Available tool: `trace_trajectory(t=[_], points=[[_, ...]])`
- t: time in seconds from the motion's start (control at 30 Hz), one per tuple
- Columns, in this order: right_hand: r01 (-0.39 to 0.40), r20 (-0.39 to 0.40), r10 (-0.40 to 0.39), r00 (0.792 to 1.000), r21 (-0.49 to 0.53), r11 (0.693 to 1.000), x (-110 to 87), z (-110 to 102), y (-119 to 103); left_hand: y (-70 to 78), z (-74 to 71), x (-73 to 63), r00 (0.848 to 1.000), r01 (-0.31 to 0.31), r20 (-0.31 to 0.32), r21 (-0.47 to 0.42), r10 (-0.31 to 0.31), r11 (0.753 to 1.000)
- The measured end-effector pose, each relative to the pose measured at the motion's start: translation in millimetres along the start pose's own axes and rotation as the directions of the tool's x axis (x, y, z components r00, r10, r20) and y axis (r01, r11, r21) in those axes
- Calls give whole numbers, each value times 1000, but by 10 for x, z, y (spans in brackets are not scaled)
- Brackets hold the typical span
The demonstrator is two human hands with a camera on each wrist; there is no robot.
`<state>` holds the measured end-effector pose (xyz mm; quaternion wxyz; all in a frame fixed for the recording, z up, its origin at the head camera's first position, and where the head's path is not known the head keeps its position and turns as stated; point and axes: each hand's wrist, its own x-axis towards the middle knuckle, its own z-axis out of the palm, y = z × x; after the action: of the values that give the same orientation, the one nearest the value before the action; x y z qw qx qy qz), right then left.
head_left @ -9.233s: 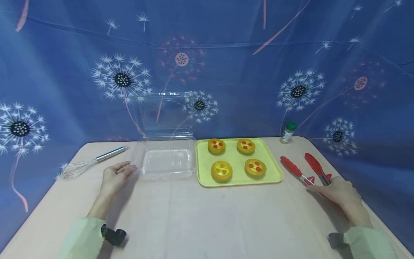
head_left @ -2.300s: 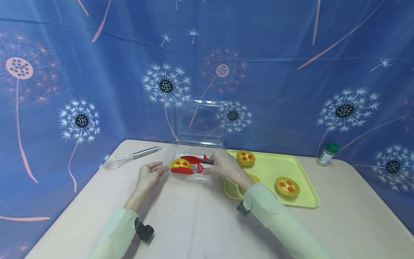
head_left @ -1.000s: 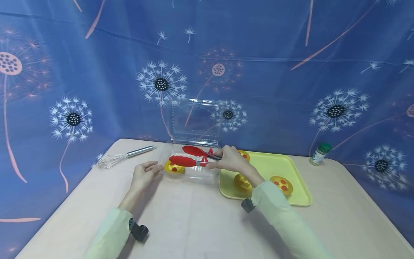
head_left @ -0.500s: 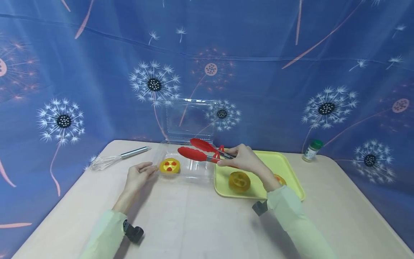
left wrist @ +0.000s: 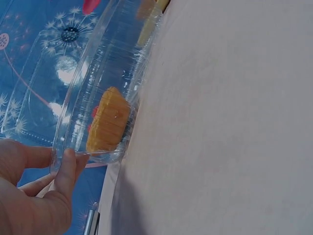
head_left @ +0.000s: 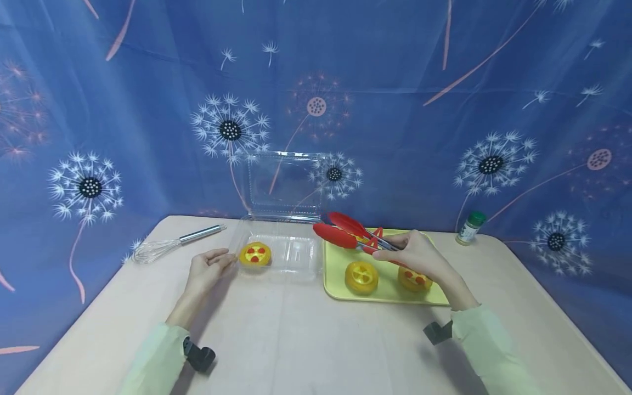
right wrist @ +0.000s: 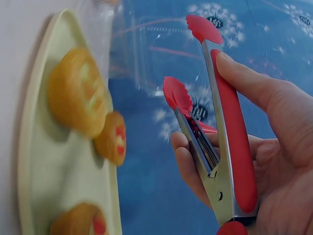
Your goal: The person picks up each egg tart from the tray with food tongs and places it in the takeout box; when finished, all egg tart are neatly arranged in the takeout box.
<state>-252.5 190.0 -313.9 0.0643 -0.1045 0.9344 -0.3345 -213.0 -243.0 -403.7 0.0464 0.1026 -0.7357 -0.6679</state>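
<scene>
In the head view, my left hand (head_left: 208, 271) pinches the near-left rim of a clear plastic clamshell box (head_left: 296, 253), whose lid stands raised. One egg tart (head_left: 255, 254) with red pieces on top sits in the box's left end. My right hand (head_left: 419, 255) grips red-and-metal tongs (head_left: 337, 236) above the yellow tray (head_left: 337, 257). In the right wrist view the tongs' red tips are spread, with nothing between them. A plain yellow tart (head_left: 362, 277) and a red-topped tart (head_left: 413, 278) lie on the tray; a third, behind the tongs, is mostly hidden.
A metal whisk (head_left: 180, 242) lies left of the box. At the back right stands a small green-capped seasoning jar (head_left: 471, 228). A blue dandelion-print cloth (head_left: 395, 137) hangs behind the table.
The tongs were picked up from the right and carried one tart from the tray into the box. They let it go, then rose and moved right over the tray. My left hand stays at the box.
</scene>
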Motion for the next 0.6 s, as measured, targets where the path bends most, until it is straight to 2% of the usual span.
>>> trace_trajectory(t=[0.1,0.4,0.6], points=[[-43,-18,42,999,-22,999,-103,-70,143,34,15,2,1000,-1,14,-8,1,1000],[-49,-36,49,998,-2,999,-378,-285,514,50,4,3,1000,13,26,6,-13,1000],[-48,-82,42,996,-73,996,-546,-420,700,44,-11,-1,999,28,30,-39,-27,999]])
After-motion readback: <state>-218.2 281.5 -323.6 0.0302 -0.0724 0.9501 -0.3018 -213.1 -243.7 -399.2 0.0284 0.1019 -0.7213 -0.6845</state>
